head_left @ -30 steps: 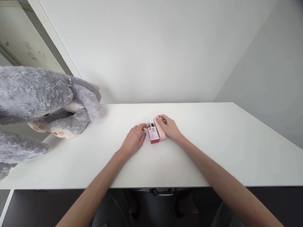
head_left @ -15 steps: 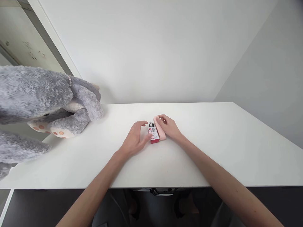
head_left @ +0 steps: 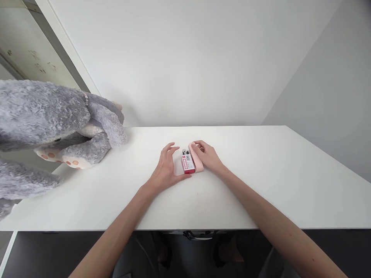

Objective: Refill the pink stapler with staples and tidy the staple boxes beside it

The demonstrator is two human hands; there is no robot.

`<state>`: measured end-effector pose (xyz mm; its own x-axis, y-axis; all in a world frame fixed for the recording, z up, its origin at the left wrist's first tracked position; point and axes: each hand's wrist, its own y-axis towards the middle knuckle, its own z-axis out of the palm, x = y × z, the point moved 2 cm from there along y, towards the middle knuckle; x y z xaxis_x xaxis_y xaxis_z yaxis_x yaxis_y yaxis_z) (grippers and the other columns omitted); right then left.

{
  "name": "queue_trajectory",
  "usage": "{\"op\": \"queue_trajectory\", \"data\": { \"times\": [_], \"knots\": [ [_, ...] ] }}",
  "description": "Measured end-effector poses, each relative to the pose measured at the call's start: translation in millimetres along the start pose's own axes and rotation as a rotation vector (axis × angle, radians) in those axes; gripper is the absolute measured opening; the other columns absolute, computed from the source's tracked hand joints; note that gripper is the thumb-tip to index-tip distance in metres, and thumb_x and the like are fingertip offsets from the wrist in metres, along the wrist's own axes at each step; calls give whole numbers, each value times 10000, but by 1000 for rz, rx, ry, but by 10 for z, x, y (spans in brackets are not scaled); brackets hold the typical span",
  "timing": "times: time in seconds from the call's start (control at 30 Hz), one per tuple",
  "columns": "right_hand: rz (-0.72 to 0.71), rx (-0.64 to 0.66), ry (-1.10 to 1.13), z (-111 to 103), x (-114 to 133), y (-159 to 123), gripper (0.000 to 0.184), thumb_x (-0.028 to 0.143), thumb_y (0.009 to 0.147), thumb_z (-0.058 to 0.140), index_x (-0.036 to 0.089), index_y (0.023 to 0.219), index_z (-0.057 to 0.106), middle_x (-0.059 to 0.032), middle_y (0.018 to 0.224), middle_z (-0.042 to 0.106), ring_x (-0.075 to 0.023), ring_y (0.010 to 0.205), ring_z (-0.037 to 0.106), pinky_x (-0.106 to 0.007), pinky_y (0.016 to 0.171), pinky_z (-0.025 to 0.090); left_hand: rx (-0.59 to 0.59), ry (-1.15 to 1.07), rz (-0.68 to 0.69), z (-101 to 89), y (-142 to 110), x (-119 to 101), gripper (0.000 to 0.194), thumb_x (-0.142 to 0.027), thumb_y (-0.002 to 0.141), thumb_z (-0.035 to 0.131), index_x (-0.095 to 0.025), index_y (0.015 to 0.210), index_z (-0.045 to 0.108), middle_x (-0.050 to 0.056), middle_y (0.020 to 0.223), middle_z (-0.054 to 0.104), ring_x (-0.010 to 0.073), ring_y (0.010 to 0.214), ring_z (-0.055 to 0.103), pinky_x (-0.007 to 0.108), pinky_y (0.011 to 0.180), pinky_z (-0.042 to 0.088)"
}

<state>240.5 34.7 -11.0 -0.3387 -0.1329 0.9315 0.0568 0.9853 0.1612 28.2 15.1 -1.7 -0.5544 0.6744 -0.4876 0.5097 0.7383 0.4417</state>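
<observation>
A small red and white box lies on the white table, right beside a pink stapler. My right hand rests on the stapler, fingers curled over its far end. My left hand sits just left of the red box with fingers spread and lifted; its thumb touches the box's near corner. A small dark metal part shows at the far end of the box.
A large grey plush toy with spotted cream paws lies at the table's left end, partly overhanging it. White walls stand behind the table and to the right. The table's near edge runs above my lap.
My left hand has pulled back from the top of the red box and opened, its fingers now raised and spread, thumb at the box's near corner. My right hand has stayed on the stapler.
</observation>
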Motion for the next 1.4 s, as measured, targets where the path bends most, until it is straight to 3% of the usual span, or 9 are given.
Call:
{"op": "queue_trajectory", "data": {
  "times": [0.3, 0.43, 0.53, 0.7, 0.83, 1.0, 1.1, 1.23, 1.4],
  "knots": [
    [-4, -9, -10, 1, 2, 0, 450, 638, 939, 516, 266, 1122, 691, -40, 979, 736, -215, 853, 663, -347, 746, 520, 4, 18, 4, 3, 3, -5, 1023, -574, 716, 867, -318, 1491, 250, 180, 1617, 225, 398, 1522, 278, 606, 1136, 427],
    [-11, -25, -24, 11, 8, -14, 452, 627, 946, 514, 262, 1146, 690, -48, 1028, 726, -211, 855, 655, -352, 760, 526, -53, 18, -21, -5, 0, -2, 673, -529, 941, 641, -274, 1460, 297, 176, 1590, 283, 328, 1502, 326, 549, 1169, 399],
    [-36, -70, -43, 7, 14, -21, 484, 619, 939, 538, 255, 1232, 664, -70, 1115, 693, -223, 937, 652, -363, 803, 534, -191, 15, -107, -21, 8, 52, 397, -424, 1061, 406, -238, 1406, 341, 169, 1520, 358, 275, 1451, 383, 498, 1145, 415],
    [-108, -114, -113, -2, 103, -29, 562, 571, 944, 559, 250, 1405, 559, -126, 1348, 584, -257, 1173, 609, -419, 940, 533, -344, -85, -351, -43, 41, 201, 347, -484, 1076, 330, -214, 1286, 388, 162, 1374, 446, 258, 1271, 518, 470, 1068, 460],
    [-323, -69, -380, 119, 369, -58, 468, 491, 949, 601, 263, 1358, 620, -114, 1481, 536, -317, 1411, 444, -528, 1149, 393, -392, -247, -564, -71, 69, 309, 340, -533, 1067, 330, -218, 1172, 406, 153, 1328, 476, 250, 1230, 549, 450, 1032, 486],
    [-583, 201, -838, 571, 667, -84, 296, 321, 1008, 519, 197, 1123, 761, -120, 1376, 671, -397, 1530, 294, -621, 1248, 193, -445, -314, -564, -98, 81, 373, 270, -485, 1061, 388, -222, 1112, 419, 128, 1269, 518, 234, 1183, 557, 452, 1043, 470],
    [-602, 362, -1209, 874, 660, -88, 243, 175, 890, 619, 128, 1068, 778, -166, 1275, 720, -428, 1554, 244, -638, 1276, 98, -464, -341, -569, -92, 73, 407, 241, -450, 1057, 401, -216, 1100, 434, 125, 1258, 529, 230, 1171, 566, 437, 1025, 474],
    [-555, 428, -1626, 1144, 511, -89, 336, 178, 718, 787, 193, 1054, 802, -129, 1449, 631, -474, 1570, 146, -663, 1273, -53, -462, -353, -569, -93, 71, 428, 226, -430, 1049, 416, -211, 1093, 452, 128, 1252, 544, 235, 1160, 589, 425, 988, 491],
    [-466, 424, -1591, 1262, 257, -4, 405, 291, 676, 867, 220, 1071, 812, -118, 1443, 632, -502, 1564, 113, -699, 1225, -166, -445, -354, -574, -113, 68, 407, 238, -439, 1035, 446, -207, 1080, 478, 136, 1251, 548, 238, 1114, 614, 419, 944, 514]
  ]
}}
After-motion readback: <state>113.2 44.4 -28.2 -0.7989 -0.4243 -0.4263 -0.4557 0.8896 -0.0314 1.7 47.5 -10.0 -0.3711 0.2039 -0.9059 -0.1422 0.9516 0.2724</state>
